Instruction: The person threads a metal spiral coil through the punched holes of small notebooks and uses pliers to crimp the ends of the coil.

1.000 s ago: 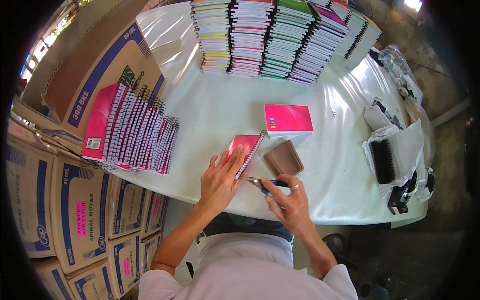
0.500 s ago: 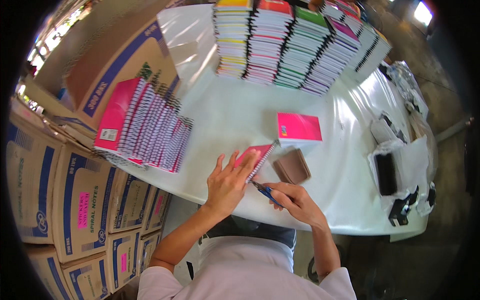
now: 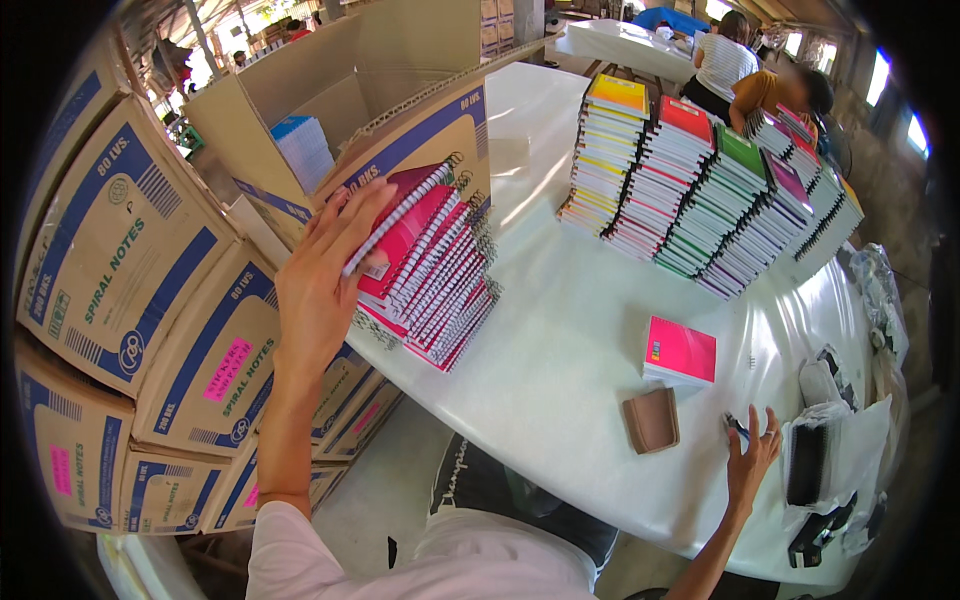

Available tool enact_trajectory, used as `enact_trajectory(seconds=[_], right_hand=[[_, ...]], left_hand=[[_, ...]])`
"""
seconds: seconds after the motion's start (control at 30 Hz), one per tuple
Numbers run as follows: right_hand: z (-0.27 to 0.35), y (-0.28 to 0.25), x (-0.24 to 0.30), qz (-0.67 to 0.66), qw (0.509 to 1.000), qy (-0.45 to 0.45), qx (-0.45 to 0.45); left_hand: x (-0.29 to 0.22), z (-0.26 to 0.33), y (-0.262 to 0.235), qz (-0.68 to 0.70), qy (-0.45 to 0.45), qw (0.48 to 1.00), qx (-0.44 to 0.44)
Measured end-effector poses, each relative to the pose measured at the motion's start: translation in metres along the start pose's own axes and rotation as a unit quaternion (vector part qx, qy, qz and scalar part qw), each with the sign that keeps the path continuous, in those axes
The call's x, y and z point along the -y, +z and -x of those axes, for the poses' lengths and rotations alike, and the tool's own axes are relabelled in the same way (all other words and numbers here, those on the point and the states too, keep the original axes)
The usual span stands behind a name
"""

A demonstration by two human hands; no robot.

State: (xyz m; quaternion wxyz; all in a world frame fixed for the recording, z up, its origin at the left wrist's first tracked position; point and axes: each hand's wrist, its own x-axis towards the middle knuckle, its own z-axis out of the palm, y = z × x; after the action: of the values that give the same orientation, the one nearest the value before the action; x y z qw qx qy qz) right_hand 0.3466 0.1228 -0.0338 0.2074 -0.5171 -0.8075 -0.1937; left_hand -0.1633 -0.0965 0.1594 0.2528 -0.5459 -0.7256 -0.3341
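My left hand [image 3: 320, 270] is at the left edge of the table, closed on a pink spiral notebook [image 3: 408, 208]. That notebook is tilted on top of a leaning stack of pink spiral notebooks [image 3: 425, 325], and my fingers lie across its cover. To the right, my right hand [image 3: 752, 455] is low over the table with its fingers spread. Blue-handled pliers [image 3: 738, 430] lie at its thumb and fingertips, partly hidden. Left of this hand are a small brown open box [image 3: 651, 420] and a small pile of pink-covered notebooks [image 3: 680, 350].
Tall stacks of yellow, red, green and purple notebooks [image 3: 680, 170] line the far side. An open carton [image 3: 430, 130] stands behind the pink stack, and closed cartons [image 3: 130, 250] are piled at left. Plastic-wrapped black parts [image 3: 808, 465] lie at right. Two people [image 3: 725, 62] are beyond the table.
My left hand has carried the notebook left onto the pink stack. My right hand has moved right and opened, leaving the pliers on the table. The view has swung left and up.
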Motion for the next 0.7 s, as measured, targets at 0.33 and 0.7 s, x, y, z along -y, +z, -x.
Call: enact_trajectory(seconds=[0.33,0.7], right_hand=[[-0.159,-0.122,0.289,-0.886,0.432,-0.141,0.091],[-0.207,-0.111,0.375,-0.545,0.684,-0.469,-0.119]], left_hand=[[0.007,-0.018,0.036,0.592,0.200,0.777,0.077],[0.032,0.041,0.004,0.103,-0.006,0.994,-0.042]])
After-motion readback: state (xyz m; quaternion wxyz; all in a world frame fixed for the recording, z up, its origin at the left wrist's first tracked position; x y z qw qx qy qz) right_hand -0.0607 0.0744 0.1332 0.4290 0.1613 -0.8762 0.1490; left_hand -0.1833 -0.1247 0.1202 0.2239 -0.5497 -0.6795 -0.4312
